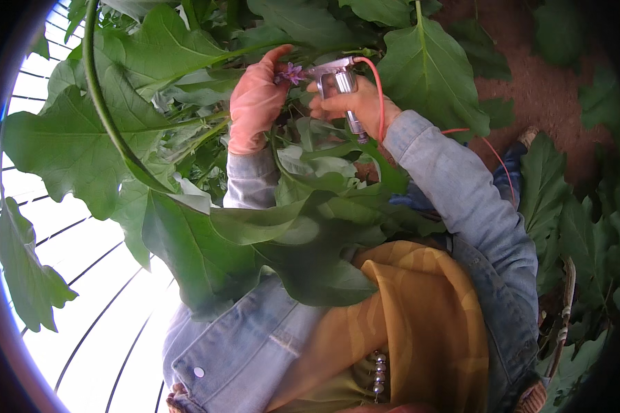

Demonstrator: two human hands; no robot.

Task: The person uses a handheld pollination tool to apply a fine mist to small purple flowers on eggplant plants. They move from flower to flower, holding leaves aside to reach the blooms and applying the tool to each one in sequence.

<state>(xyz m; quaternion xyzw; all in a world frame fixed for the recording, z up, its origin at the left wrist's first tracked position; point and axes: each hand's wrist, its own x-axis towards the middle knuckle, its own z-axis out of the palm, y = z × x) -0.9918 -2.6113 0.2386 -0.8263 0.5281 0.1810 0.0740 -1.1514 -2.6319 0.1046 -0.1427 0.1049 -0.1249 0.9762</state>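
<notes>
My left hand (258, 98), in a thin translucent glove, is at a purple eggplant flower (291, 74), its fingertips beside or on the bloom; their exact hold is partly hidden. Facing it from the right, my right hand (359, 101) grips a small metal spray gun (345, 82) by its silver cylindrical body. The gun's nozzle points left and ends close beside the flower. From the gun's rear a thin red hose (378, 88) runs down past my right wrist, and part of it shows again behind the sleeve.
Broad eggplant leaves (196, 248) spread between my chest and forearms. A thick green stem (101, 103) curves down at the left. Another large leaf (428, 67) hangs right of the gun. Reddish soil (532, 82) shows at the upper right, with a stringed stalk (567, 304) at the lower right.
</notes>
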